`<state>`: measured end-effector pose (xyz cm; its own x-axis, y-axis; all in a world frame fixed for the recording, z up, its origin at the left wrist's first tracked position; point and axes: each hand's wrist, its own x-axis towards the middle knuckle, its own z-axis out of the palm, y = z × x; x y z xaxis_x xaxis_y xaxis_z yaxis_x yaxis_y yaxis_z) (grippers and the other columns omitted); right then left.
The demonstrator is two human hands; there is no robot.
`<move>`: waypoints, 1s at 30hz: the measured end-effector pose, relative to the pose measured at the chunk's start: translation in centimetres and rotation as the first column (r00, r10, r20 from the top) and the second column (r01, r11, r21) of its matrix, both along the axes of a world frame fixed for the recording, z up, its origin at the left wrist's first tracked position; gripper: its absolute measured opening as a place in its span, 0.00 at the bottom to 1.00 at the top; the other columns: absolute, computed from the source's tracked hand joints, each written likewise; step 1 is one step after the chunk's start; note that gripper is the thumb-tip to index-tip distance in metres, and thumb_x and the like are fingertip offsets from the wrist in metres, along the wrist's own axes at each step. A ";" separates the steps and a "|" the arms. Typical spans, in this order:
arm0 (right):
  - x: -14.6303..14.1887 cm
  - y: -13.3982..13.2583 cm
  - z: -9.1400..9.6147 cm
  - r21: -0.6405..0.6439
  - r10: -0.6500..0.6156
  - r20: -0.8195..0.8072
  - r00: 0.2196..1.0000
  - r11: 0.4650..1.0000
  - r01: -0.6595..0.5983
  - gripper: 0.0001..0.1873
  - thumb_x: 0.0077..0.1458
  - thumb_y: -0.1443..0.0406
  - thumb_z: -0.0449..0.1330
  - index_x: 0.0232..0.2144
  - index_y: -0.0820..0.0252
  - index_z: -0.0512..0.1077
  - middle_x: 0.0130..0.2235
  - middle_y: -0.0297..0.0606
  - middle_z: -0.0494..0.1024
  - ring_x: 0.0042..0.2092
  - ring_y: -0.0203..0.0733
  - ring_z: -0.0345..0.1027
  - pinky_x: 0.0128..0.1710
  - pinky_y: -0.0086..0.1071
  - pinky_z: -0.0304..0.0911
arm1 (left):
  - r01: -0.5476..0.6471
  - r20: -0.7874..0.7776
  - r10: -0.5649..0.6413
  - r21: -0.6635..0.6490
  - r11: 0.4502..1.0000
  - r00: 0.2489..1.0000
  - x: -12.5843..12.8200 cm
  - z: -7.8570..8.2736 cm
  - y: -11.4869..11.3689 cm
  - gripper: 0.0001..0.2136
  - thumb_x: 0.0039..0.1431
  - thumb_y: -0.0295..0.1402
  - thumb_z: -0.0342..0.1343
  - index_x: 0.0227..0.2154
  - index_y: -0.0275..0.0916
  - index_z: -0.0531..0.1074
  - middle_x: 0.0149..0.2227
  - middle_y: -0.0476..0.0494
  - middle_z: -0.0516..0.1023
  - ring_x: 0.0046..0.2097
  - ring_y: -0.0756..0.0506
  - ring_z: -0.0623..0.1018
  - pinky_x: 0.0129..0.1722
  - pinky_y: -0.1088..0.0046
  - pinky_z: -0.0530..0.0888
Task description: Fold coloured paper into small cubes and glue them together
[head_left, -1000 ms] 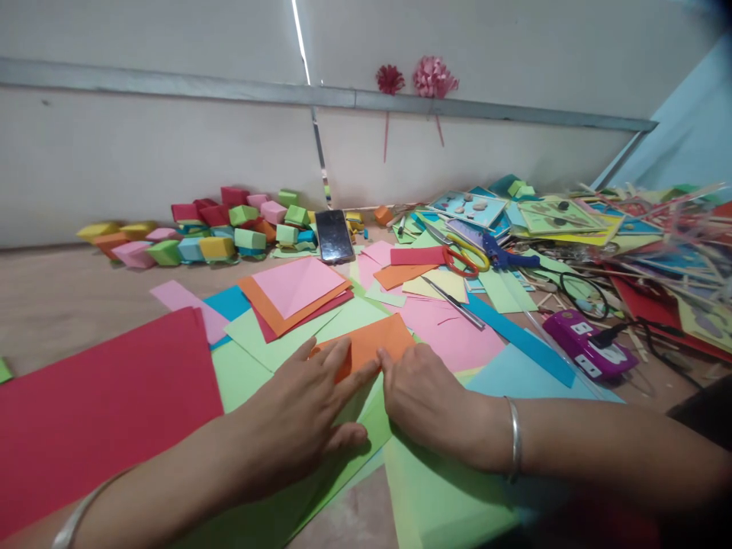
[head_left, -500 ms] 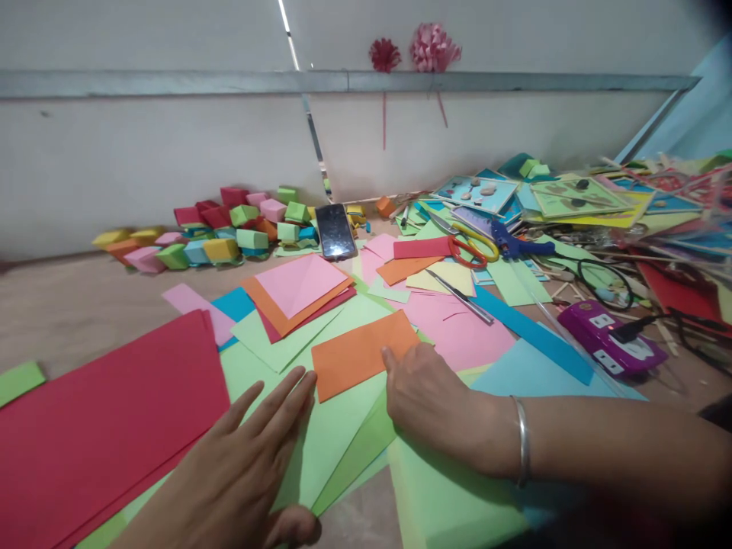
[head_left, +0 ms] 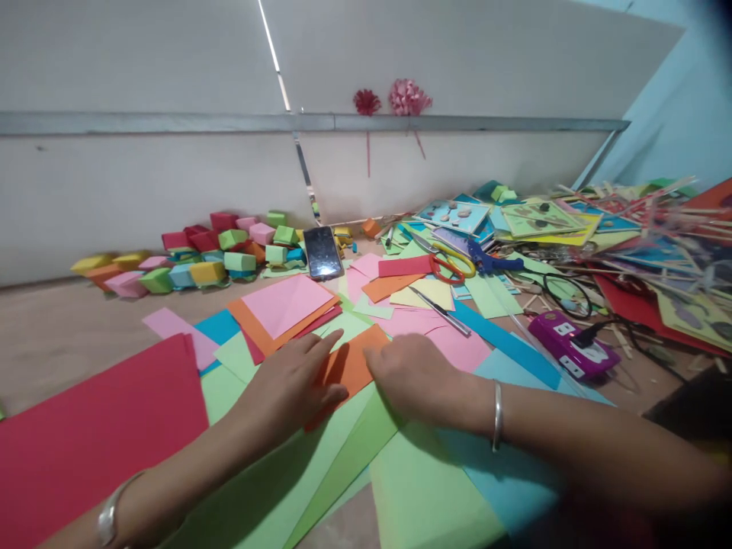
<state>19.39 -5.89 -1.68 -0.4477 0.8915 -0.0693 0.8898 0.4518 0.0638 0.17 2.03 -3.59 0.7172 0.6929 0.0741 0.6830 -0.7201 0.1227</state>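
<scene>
A folded-looking rectangle of orange paper [head_left: 353, 363] lies at a slant on light green sheets [head_left: 252, 488]. My right hand [head_left: 409, 377] is closed at its right end, thumb on the edge and the other fingers curled out of sight. Over the left part of the orange paper is my left hand [head_left: 294, 381], fingers stretched and thumb apart; whether it touches the paper I cannot tell. Just beyond lies a stack of pink [head_left: 286, 305] and orange squares. A large red sheet [head_left: 103, 435] spreads out at the left, partly behind my left forearm.
Small folded paper boxes [head_left: 206, 272] and a phone [head_left: 323, 253] stand toward the wall. A craft knife [head_left: 440, 307], scissors [head_left: 451, 263], a blue glue gun [head_left: 492, 259] and a purple power strip [head_left: 572, 345] lie to the right, near piled cards [head_left: 537, 219] and sticks.
My left hand has moved forward and right, from the orange paper's left edge to over it. The right hand keeps its hold at the right end. The view has shifted slightly.
</scene>
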 end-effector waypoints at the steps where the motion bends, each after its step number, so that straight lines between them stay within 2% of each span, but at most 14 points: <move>1: 0.6 0.6 0.1 0.048 -0.043 -0.062 0.997 0.998 0.046 0.13 0.57 0.75 0.52 0.41 0.68 0.73 0.29 0.44 0.76 0.29 0.44 0.66 0.26 0.34 0.52 | -0.026 0.040 0.027 -0.017 1.000 0.999 -0.1 -0.2 0.2 0.29 0.58 0.39 0.57 0.61 0.36 0.63 0.43 0.34 0.80 0.44 0.36 0.79 0.40 0.60 0.76; 4: 2.5 2.4 0.6 0.195 -0.138 -0.306 0.942 0.959 0.204 0.18 0.60 0.67 0.58 0.52 0.69 0.70 0.42 0.51 0.77 0.42 0.49 0.68 0.37 0.37 0.60 | -0.087 0.199 0.120 -0.165 0.982 0.973 -0.3 -0.1 0.4 0.27 0.56 0.38 0.56 0.59 0.39 0.66 0.38 0.41 0.80 0.40 0.39 0.80 0.37 0.63 0.76; 7: 4.0 3.9 0.5 0.052 -0.183 -0.596 0.781 0.963 0.266 0.32 0.54 0.61 0.66 0.58 0.66 0.66 0.50 0.51 0.75 0.48 0.48 0.67 0.43 0.37 0.63 | -0.097 0.290 0.214 -0.369 0.924 0.933 -0.1 0.4 0.4 0.20 0.55 0.39 0.55 0.50 0.39 0.72 0.32 0.47 0.80 0.34 0.42 0.79 0.34 0.67 0.75; 12: 5.2 5.2 -1.1 -0.372 -0.420 -0.792 0.443 0.907 0.195 0.05 0.47 0.69 0.63 0.30 0.64 0.78 0.25 0.33 0.74 0.26 0.34 0.65 0.26 0.28 0.57 | -0.103 0.436 0.378 -0.535 0.839 0.817 0.4 0.9 0.1 0.16 0.50 0.48 0.58 0.30 0.40 0.77 0.33 0.43 0.83 0.38 0.39 0.80 0.38 0.65 0.75; 14: 5.3 5.4 -1.6 -0.396 -0.431 -0.829 0.355 0.902 0.170 0.02 0.46 0.70 0.62 0.25 0.63 0.76 0.22 0.31 0.72 0.25 0.33 0.63 0.25 0.27 0.56 | -0.050 0.475 0.500 -0.687 0.725 0.724 0.4 1.1 0.1 0.21 0.48 0.54 0.60 0.30 0.39 0.78 0.32 0.42 0.83 0.39 0.37 0.80 0.39 0.64 0.76; 18: 5.1 5.6 -1.8 -0.348 -0.376 -0.912 0.164 0.920 0.179 0.05 0.42 0.68 0.63 0.27 0.62 0.76 0.25 0.32 0.76 0.27 0.34 0.67 0.27 0.27 0.60 | 0.218 0.368 0.772 -0.930 0.297 0.519 0.1 1.7 0.6 0.31 0.47 0.63 0.57 0.36 0.38 0.81 0.39 0.35 0.84 0.45 0.32 0.81 0.42 0.59 0.78; 20: 4.8 5.4 -1.5 -0.255 -0.281 -0.956 0.086 0.939 0.231 0.05 0.43 0.66 0.64 0.27 0.61 0.76 0.26 0.33 0.77 0.28 0.35 0.68 0.29 0.28 0.63 | 0.292 0.338 0.790 -0.933 0.210 0.511 -0.1 1.9 0.8 0.32 0.48 0.64 0.54 0.38 0.38 0.81 0.42 0.33 0.84 0.46 0.30 0.81 0.43 0.56 0.78; 21: 4.6 5.2 -1.4 -0.188 -0.214 -0.975 0.067 0.942 0.278 0.05 0.45 0.65 0.64 0.26 0.61 0.76 0.27 0.34 0.78 0.29 0.36 0.69 0.30 0.29 0.64 | 0.300 0.380 0.764 -0.920 0.252 0.522 -0.2 1.9 0.9 0.33 0.49 0.65 0.52 0.39 0.39 0.81 0.44 0.33 0.84 0.47 0.30 0.81 0.43 0.54 0.78; 22: 4.4 5.0 -1.2 -0.109 -0.138 -0.988 0.063 0.936 0.334 0.05 0.47 0.64 0.63 0.27 0.60 0.76 0.28 0.35 0.78 0.30 0.36 0.69 0.30 0.30 0.65 | 0.291 0.460 0.708 -0.888 0.356 0.536 -0.3 1.9 1.0 0.32 0.51 0.64 0.51 0.40 0.40 0.81 0.46 0.34 0.83 0.49 0.30 0.81 0.45 0.53 0.78; 24: 4.2 4.3 -0.6 0.076 0.032 -0.994 0.106 0.894 0.441 0.05 0.52 0.64 0.61 0.30 0.59 0.76 0.31 0.37 0.80 0.31 0.38 0.71 0.31 0.31 0.65 | 0.200 0.679 0.491 -0.675 0.710 0.546 -0.6 1.6 1.1 0.27 0.54 0.59 0.54 0.43 0.43 0.79 0.51 0.37 0.81 0.54 0.30 0.78 0.50 0.52 0.76; 25: 4.2 3.9 -0.3 0.190 0.127 -0.979 0.161 0.858 0.476 0.05 0.54 0.65 0.60 0.31 0.58 0.76 0.33 0.38 0.81 0.32 0.38 0.72 0.31 0.32 0.65 | 0.116 0.772 0.330 -0.459 0.881 0.543 -0.8 1.4 1.1 0.22 0.55 0.54 0.57 0.45 0.45 0.78 0.52 0.38 0.81 0.56 0.31 0.76 0.54 0.51 0.73; 26: 4.2 3.4 0.2 0.326 0.231 -0.942 0.246 0.810 0.487 0.04 0.56 0.67 0.59 0.32 0.58 0.75 0.35 0.39 0.81 0.34 0.39 0.72 0.32 0.33 0.65 | 0.020 0.822 0.154 -0.197 0.980 0.549 -0.9 1.2 1.1 0.17 0.57 0.47 0.60 0.45 0.45 0.77 0.53 0.40 0.80 0.57 0.33 0.75 0.56 0.51 0.71; 27: 4.3 3.0 0.6 0.473 0.335 -0.875 0.349 0.743 0.474 0.04 0.56 0.69 0.58 0.33 0.57 0.74 0.36 0.39 0.81 0.36 0.40 0.73 0.33 0.34 0.65 | -0.074 0.827 -0.005 0.056 0.996 0.562 -1.1 1.1 1.1 0.14 0.58 0.40 0.62 0.46 0.46 0.76 0.53 0.40 0.79 0.57 0.35 0.75 0.58 0.52 0.70; 30: 4.6 1.7 1.5 0.841 0.530 -0.499 0.686 0.485 0.238 0.07 0.55 0.72 0.58 0.34 0.54 0.72 0.34 0.37 0.79 0.36 0.39 0.70 0.36 0.36 0.62 | -0.229 0.742 -0.280 0.503 0.834 0.608 -1.4 0.7 0.9 0.15 0.60 0.26 0.58 0.49 0.46 0.73 0.50 0.40 0.77 0.54 0.38 0.75 0.55 0.55 0.71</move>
<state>23.97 -4.15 -0.18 -0.1426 0.2439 0.9593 0.7614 0.6463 -0.0511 -1.19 2.93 -2.86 0.2213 0.3413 0.9135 0.4874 -0.8501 0.1995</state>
